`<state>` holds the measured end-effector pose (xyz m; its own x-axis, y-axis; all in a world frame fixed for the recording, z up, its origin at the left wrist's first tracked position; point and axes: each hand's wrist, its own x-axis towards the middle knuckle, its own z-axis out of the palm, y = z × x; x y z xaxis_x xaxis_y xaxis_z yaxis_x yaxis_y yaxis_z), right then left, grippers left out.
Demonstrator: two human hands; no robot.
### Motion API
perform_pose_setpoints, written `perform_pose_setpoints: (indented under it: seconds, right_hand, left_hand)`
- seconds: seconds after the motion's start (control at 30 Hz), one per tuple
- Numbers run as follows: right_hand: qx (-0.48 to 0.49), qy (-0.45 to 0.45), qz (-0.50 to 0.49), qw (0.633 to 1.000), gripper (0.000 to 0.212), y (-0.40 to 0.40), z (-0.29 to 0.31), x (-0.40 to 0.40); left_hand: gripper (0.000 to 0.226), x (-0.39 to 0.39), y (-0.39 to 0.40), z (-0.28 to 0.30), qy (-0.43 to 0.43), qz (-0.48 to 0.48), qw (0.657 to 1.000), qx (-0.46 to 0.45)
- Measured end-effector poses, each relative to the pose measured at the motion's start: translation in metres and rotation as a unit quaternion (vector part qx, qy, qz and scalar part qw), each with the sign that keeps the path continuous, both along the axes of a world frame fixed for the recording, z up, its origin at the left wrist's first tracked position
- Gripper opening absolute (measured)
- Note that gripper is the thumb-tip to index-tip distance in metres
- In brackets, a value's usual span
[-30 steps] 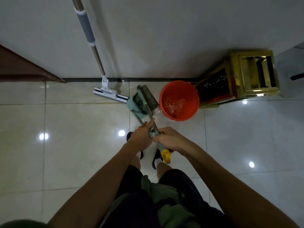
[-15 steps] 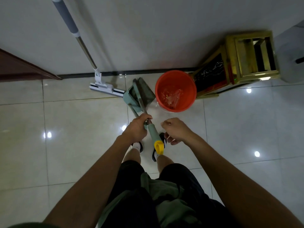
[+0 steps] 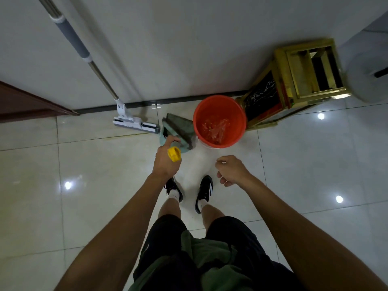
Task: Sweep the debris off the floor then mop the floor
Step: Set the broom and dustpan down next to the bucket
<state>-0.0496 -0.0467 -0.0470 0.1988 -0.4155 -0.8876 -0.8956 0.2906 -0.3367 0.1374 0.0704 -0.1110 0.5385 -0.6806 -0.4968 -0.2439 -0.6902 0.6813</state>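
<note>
Glossy tiled floor (image 3: 105,175) underfoot, white wall (image 3: 189,49) ahead. Mop (image 3: 134,122) leans on that wall, head flat on the tiles. Gold stand (image 3: 298,80) at right, orange bucket (image 3: 219,120) just beside it (crumpled plastic inside). Dustpan (image 3: 178,128) and broom sit between mop head and bucket. Left hand (image 3: 167,159) grasps the yellow-capped handle (image 3: 174,153); right hand (image 3: 231,170) hangs loosely curled, holding nothing.

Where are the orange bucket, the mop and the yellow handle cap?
orange bucket (image 3: 239,108): head view, far rim.
mop (image 3: 134,123): head view, white head on the floor.
yellow handle cap (image 3: 174,154): head view, cap top.
</note>
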Motion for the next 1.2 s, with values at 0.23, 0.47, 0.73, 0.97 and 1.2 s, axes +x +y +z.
perform_pose_setpoints:
  seconds: [0.23,0.47,0.73,0.97,1.2]
  right_hand:
    - [-0.005,0.005,-0.029,1.0,0.039,-0.004,-0.004,-0.015]
    - [-0.001,-0.011,-0.049,0.999,0.036,-0.005,-0.009,-0.027]
    - [-0.067,-0.028,0.006,0.997,0.038,-0.023,-0.027,-0.002]
    - [-0.123,-0.058,0.087,0.987,0.026,-0.048,-0.014,0.034]
    - [-0.145,-0.089,0.104,0.98,0.026,-0.076,0.009,0.049]
  left_hand:
    - [0.021,0.001,-0.035,-0.001,-0.04,0.03,0.997,0.064]
    - [0.05,0.032,-0.049,-0.051,-0.021,0.077,0.996,0.032]
    - [0.017,0.031,-0.091,0.001,-0.06,0.082,0.994,0.029]
    - [0.027,0.041,-0.094,0.021,-0.083,0.082,0.992,0.053]
    - [0.039,0.057,-0.09,0.036,-0.028,0.076,0.997,0.016]
